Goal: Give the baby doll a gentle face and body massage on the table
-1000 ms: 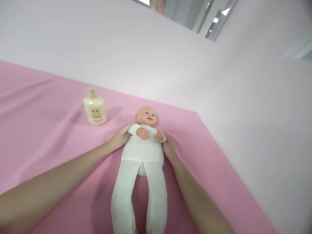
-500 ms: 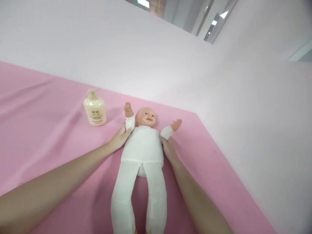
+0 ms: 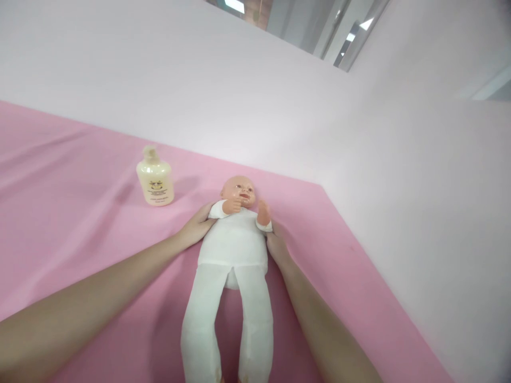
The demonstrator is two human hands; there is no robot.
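Observation:
A baby doll [image 3: 233,242] with a white body and legs lies on its back, its head away from me. My left hand [image 3: 199,224] is closed round the doll's upper arm on the left side, with the thumb resting near the torso. On the other side my right hand [image 3: 277,247] grips the opposite arm, its fingers mostly hidden behind the sleeve. Both doll forearms are bent inward over the chest, and the small hands are close below the chin. The doll's feet run out of the bottom of the picture.
A cream pump bottle [image 3: 155,178] stands upright left of the doll's head. Pink cloth [image 3: 91,213] with some creases covers the surface. A white wall [image 3: 179,85] rises along the far side and right, with glass panes [image 3: 295,24] at the top.
The doll's forearms, raised and spread outward before, have turned inward over its chest. My hands have stayed at its arms. The bottle and the doll's body have not moved.

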